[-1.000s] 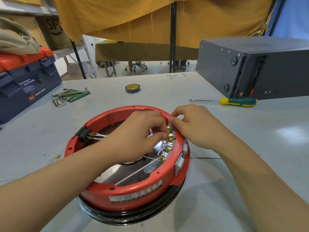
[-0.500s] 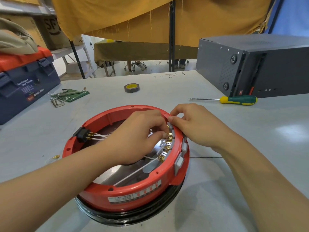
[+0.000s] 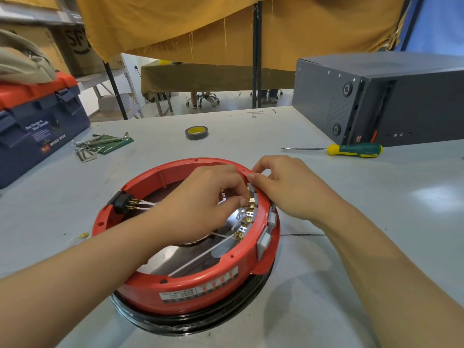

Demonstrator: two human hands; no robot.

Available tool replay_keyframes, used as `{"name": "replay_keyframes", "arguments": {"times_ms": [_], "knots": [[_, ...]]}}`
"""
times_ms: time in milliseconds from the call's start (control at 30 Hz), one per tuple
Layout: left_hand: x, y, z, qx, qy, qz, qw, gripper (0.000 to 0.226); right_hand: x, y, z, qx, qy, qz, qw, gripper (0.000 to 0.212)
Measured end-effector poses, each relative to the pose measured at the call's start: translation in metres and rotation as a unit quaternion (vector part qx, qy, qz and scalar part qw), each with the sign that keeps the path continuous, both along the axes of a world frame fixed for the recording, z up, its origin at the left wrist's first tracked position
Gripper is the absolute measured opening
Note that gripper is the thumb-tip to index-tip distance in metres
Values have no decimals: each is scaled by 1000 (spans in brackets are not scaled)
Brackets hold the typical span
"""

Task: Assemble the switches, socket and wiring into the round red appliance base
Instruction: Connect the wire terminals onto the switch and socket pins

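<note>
Base (image 3: 200, 295), round and red, sits on the grey table (image 3: 351, 285) right in front of the person, its black socket (image 3: 120, 202) at nine o'clock on the rim and grey switches (image 3: 263, 241) set through the wall at three. Left hand (image 3: 200, 207) reaches inside, fingers (image 3: 238, 189) curled in a pinch at a brass terminal (image 3: 251, 200); what they hold is hidden. Right hand (image 3: 288, 189) curls over the rim at two o'clock, bracing the switch from outside. I'd push the connector straight on while that outer hand resists, keeping the white wires (image 3: 200, 257) untwisted. Beyond, at twelve, a tape roll (image 3: 197, 132); at one, a screwdriver (image 3: 351, 149) before a dark case (image 3: 376, 101); at ten, hex keys (image 3: 88, 151) and a toolbox (image 3: 37, 126)
</note>
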State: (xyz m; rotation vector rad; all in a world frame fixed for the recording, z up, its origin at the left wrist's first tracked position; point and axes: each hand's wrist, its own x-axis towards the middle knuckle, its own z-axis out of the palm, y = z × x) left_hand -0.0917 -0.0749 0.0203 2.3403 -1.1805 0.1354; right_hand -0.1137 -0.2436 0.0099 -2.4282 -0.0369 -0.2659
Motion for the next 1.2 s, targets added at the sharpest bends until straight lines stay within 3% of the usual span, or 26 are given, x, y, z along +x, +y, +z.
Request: {"name": "replay_keyframes", "arguments": {"times_ms": [233, 633, 833, 900, 1200], "knots": [[2, 2, 2, -8, -19, 8, 1000, 8, -1, 0, 1, 12, 11, 14, 1000, 25], [8, 62, 22, -74, 37, 106, 991, 8, 4, 4, -9, 3, -54, -41, 998, 13], [9, 130, -1, -196, 87, 232, 949, 23, 4, 12, -15, 181, 31, 1, 983, 39], [7, 156, -7, -212, 98, 278, 932, 28, 4, 16, -15, 231, 56, 21, 971, 37], [-10, 215, -33, -49, 104, 411, 904, 16, 3, 14, -14, 221, 49, 15, 974, 29]]}}
